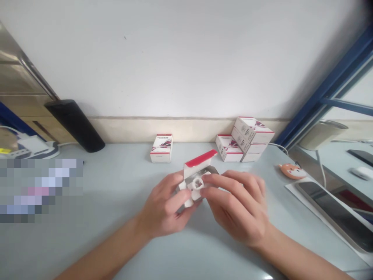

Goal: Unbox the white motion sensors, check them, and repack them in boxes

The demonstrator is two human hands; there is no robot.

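Note:
My left hand (164,208) is closed around a small white carton (200,161), which I hold above the table in the middle of the view. Its red-edged lid flap stands up, so the carton's mouth faces me. A white ring-shaped piece (198,183) sits in that mouth. My right hand (243,204) comes from the right, its fingertips pinched at the ring's right side. The lower part of the carton is hidden behind my fingers, and what else lies inside cannot be made out.
One closed carton (161,148) stands near the wall. Stacked cartons (252,136) are at the back right. Further right lie an orange animal-shaped item (292,171) and a dark phone-like slab (338,214). A black cylinder (75,125) leans at left, beside a white power strip (37,147).

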